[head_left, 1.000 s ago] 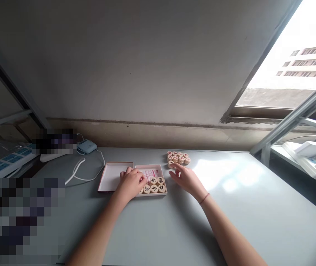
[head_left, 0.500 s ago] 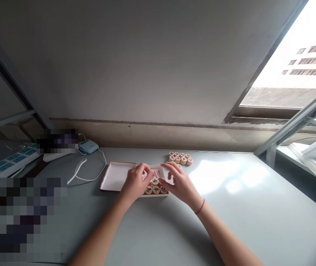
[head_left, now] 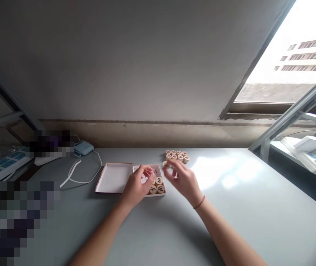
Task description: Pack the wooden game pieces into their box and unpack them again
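Xiangqi pieces with black characters, such as one piece [head_left: 160, 188], lie in the white bottom of an open box [head_left: 162, 171]. My left hand [head_left: 138, 184] hovers over the box's left part, thumb and fingers curved and apart, hiding some of the pieces below. Just beyond the box's right wall, my right hand [head_left: 181, 179] pinches a single round xiangqi piece [head_left: 165, 164] between thumb and fingertips. Behind that hand stand short stacks of red-character pieces [head_left: 177, 156] in two rows.
The box lid [head_left: 115, 178] lies inner side up, left of the box. A white cable [head_left: 98, 168] runs to a light blue device [head_left: 83, 147]. Farther left is a power strip [head_left: 4, 162]. The grey table [head_left: 158, 236] meets the wall behind, and sunlight glares at right.
My right hand has moved up and away from the box and now holds a piece. Another black-character piece shows in the box where that hand was. My left hand stays over the box.
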